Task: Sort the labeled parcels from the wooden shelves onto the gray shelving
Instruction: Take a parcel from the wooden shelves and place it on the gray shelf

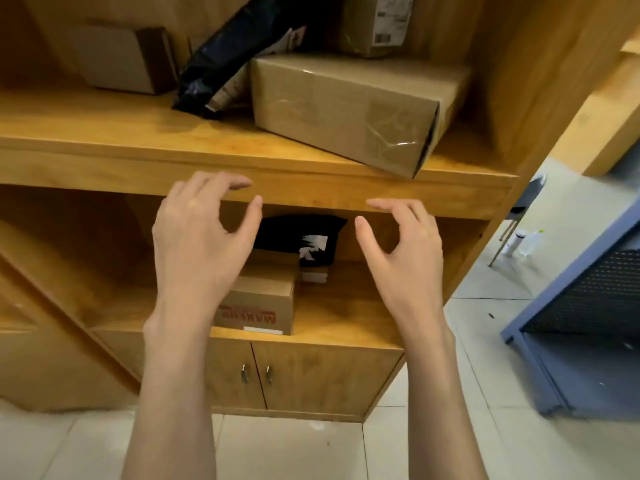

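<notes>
taped cardboard parcel (346, 109) sits on upper wooden shelf (138, 147), above and ahead of my right hand (401, 251), long axis slanting toward me, near corner overhanging edge. left hand (197, 237) farther off. both hands spread, fingers loosely curved, holding nothing.

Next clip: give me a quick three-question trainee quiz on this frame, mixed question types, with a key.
1. True or false: the left hand grips a parcel.
2. The box printed MAKEUP sits on: A) the upper wooden shelf, B) the lower wooden shelf, C) the floor.
3. Which upper-shelf parcel has a corner jutting past the shelf's front edge?

Key:
1. False; both it and the right hand are empty, fingers loosely spread.
2. B.
3. The large taped cardboard box.
</notes>
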{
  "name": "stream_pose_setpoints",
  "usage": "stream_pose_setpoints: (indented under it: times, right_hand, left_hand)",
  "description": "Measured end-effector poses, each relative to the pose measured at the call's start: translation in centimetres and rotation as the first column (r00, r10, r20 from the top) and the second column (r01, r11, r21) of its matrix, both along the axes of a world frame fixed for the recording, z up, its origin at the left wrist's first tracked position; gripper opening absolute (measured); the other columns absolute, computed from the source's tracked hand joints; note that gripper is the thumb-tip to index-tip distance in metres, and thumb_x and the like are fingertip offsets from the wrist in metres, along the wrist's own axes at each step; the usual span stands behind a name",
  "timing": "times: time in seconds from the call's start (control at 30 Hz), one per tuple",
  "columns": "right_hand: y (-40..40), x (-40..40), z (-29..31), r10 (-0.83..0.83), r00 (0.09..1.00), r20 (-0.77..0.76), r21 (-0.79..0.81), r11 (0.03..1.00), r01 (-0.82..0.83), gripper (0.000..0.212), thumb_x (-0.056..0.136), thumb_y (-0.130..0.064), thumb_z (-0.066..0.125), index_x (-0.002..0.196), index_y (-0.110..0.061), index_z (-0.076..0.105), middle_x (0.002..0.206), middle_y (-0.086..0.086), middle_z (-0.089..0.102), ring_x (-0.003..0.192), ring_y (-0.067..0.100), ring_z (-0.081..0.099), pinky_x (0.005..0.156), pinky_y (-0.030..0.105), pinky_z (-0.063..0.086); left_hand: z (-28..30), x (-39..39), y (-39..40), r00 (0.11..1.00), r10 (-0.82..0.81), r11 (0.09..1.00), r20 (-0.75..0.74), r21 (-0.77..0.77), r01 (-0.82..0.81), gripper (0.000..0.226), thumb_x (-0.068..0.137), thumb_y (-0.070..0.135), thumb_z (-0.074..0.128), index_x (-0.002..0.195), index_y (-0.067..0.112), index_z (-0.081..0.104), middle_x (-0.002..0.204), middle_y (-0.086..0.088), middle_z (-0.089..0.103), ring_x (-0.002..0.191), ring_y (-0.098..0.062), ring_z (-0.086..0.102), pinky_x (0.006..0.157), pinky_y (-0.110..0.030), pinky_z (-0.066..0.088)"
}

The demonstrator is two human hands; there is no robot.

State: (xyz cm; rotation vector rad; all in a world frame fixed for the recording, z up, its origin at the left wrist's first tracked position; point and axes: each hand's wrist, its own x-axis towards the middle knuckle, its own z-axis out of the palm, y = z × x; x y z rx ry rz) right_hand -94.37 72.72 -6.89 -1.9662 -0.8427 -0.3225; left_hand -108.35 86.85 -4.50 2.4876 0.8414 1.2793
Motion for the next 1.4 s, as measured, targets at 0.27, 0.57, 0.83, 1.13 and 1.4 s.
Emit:
stream_pose_setpoints:
  times: [0.27,0.57,0.83,1.13,1.4]
  right_hand:
    - [1.6,2.3,4.0,-0.045,0.941,-0.336,0.499,0.839,0.218,0.062,0.080,-0.056,0.066,0.133,-0.041,0.037,0.131,-0.017,0.041,0.118,-0.002,0.043,0.094,0.015,0.043]
    - [4.5,6.5,7.8,-0.039,0.822,-0.567,0.380,0.874,0.304,0.072,0.087,-0.066,0.044,0.149,-0.041,0.019,0.155,-0.008,0.018,0.139,0.016,0.026,0.096,0.032,0.028]
    - [6.5,6.2,8.7,-0.118,0.808,-0.577,0.350,0.858,0.375,0.062,0.090,-0.061,0.044,0.145,-0.034,0.036,0.146,-0.009,0.041,0.130,0.010,0.038,0.097,0.030,0.034]
    - [7.6,1.6,10.3,-0.270,0.798,-0.539,0.426,0.730,0.534,0.079,0.071,-0.071,0.048,0.141,-0.035,0.044,0.138,-0.011,0.051,0.126,0.010,0.049,0.106,0.041,0.041]
    - [6.2,-2.3,11.1,-0.318,0.814,-0.486,0.485,0.677,0.554,0.086,0.060,-0.077,0.049,0.137,-0.037,0.049,0.137,-0.009,0.053,0.125,0.010,0.050,0.106,0.043,0.041]
  left_hand:
    - [2.8,6.0,3.2,0.964,-0.134,0.954,0.229,-0.232,0.188,0.043,0.092,0.043,0.057,0.131,0.026,0.050,0.128,0.006,0.048,0.118,-0.011,0.047,0.101,-0.038,0.043]
    - [5.2,12.9,9.2,0.912,-0.086,0.700,0.401,-0.627,0.342,0.084,0.085,0.062,0.055,0.151,0.020,0.023,0.153,0.000,0.030,0.137,-0.016,0.032,0.112,-0.034,0.029]
    - [6.0,14.7,11.0,0.870,-0.156,0.579,0.469,-0.670,0.465,0.093,0.083,0.061,0.058,0.154,0.024,0.010,0.157,0.004,0.022,0.140,-0.014,0.025,0.104,-0.026,0.022]
    - [6.0,13.7,12.1,0.832,-0.257,0.498,0.491,-0.671,0.550,0.092,0.082,0.064,0.055,0.153,0.022,0.015,0.153,0.003,0.029,0.137,-0.015,0.030,0.110,-0.031,0.027]
    - [6.3,10.9,10.2,0.797,-0.324,0.434,0.510,-0.669,0.604,0.072,0.084,0.061,0.054,0.142,0.025,0.031,0.117,0.014,0.039,0.103,-0.003,0.041,0.080,-0.019,0.033]
